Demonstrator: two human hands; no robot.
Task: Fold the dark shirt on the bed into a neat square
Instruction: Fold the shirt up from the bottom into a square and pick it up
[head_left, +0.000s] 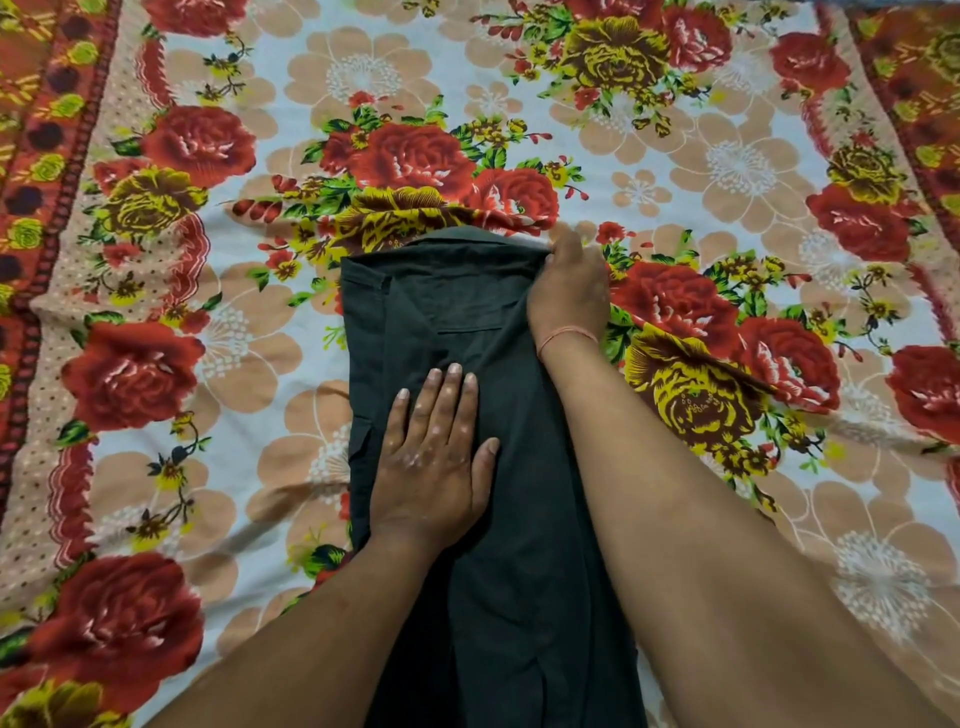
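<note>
— On the floral bedsheet (675, 78), right in the middle, that was where the dark shirt (441, 312) lay as a long narrow strip, its sides already turned in, the collar end away from me and the tail running back under my arms.

— And your hands on it?

— My left hand (434, 457) lay flat on the shirt's middle, fingers straight and close together, thumb spread out to the side, pinning the cloth. My right hand (569, 291) was at the shirt's far right corner, fingers curled down onto the edge. Whether they were actually pinching the cloth I couldn't tell, since the back of the hand hid them.

— How would you have done that step well?

— As I judged it, the flat hand had to keep the layers from sliding while the other squared that corner with the long edge. Then I'd fold along a straight line across the shirt, lining up the side edges so the square came out even.

— What was the cloth like?

— Matte and dark green-black, woven by the look of it, soft enough to crease. A pocket seam (465, 330) showed just beyond my left fingertips, and a ridge of sheet was bunched up against the collar end. The sheet was thin, printed with red roses, and wrinkled beside the shirt.
</note>
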